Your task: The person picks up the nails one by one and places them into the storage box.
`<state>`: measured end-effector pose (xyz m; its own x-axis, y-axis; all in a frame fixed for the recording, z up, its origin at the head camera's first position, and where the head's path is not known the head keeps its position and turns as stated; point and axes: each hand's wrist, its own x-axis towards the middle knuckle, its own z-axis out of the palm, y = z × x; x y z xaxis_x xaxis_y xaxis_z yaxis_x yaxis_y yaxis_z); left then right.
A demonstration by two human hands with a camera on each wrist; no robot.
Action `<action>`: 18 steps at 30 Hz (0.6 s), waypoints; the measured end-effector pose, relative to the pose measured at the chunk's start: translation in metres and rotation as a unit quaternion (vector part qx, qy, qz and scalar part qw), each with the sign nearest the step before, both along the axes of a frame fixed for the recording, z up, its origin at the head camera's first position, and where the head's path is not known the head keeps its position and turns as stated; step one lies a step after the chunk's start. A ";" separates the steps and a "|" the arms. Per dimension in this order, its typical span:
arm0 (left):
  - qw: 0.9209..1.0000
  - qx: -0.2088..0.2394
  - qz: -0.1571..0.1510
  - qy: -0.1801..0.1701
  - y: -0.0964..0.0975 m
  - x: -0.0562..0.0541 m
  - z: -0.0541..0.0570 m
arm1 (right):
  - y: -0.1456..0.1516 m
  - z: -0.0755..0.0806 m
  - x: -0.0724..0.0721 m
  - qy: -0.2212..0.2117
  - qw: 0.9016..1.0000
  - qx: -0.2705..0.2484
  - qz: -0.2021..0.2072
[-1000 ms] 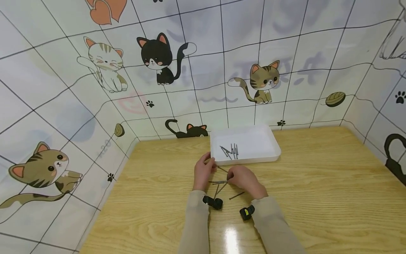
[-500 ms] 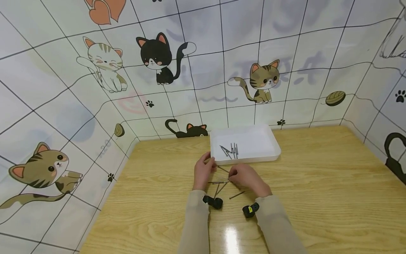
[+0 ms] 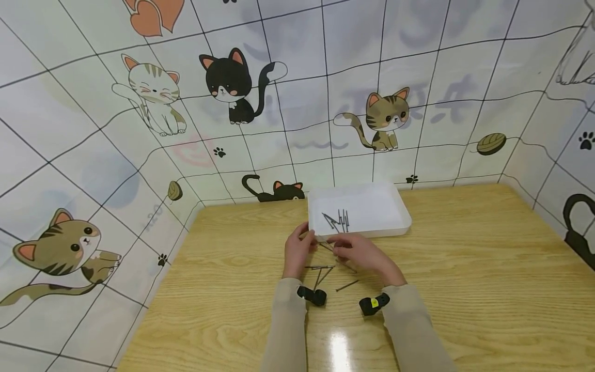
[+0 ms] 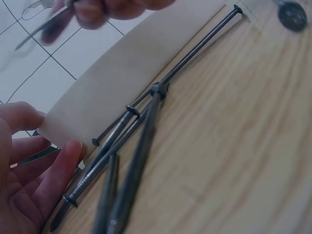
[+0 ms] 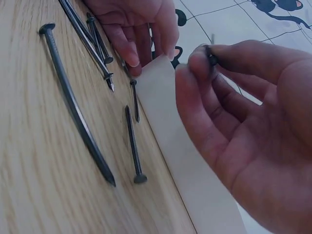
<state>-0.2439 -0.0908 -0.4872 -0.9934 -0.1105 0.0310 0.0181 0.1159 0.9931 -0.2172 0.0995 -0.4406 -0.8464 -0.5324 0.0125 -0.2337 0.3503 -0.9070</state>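
My right hand [image 3: 362,252] is raised just in front of the white tray [image 3: 406,225], pinching a dark steel nail [image 4: 35,35] between thumb and fingertips. Its head shows between the fingers in the right wrist view, and the point sticks out in the left wrist view. At the tray's front left corner my left hand [image 3: 297,253] holds the corner with thumb and fingers. Several loose nails [image 5: 78,109] lie on the table between and below the hands, some crossing each other. Inside the tray, on its left side, more nails [image 3: 337,222] lie grouped together.
The wooden table [image 3: 483,268] runs back to a wall covering [image 3: 316,77] printed with cats and grid lines. Behind the tray, that wall stands close. Black cameras are strapped at both wrists, above the table near the loose nails.
My right hand has risen from the loose nails toward the tray with a nail in its fingers, uncovering another nail on the table. The left hand and tray stay put.
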 end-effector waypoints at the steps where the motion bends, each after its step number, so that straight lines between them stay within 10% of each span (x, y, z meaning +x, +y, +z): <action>1: 1.000 0.001 -0.001 0.000 0.000 0.000 0.000 | 0.000 0.001 0.000 -0.009 1.000 -0.018 0.008; 18: 1.000 0.000 0.005 -0.010 0.001 -0.001 -0.001 | 0.005 0.003 -0.003 -0.065 0.979 -0.187 -0.049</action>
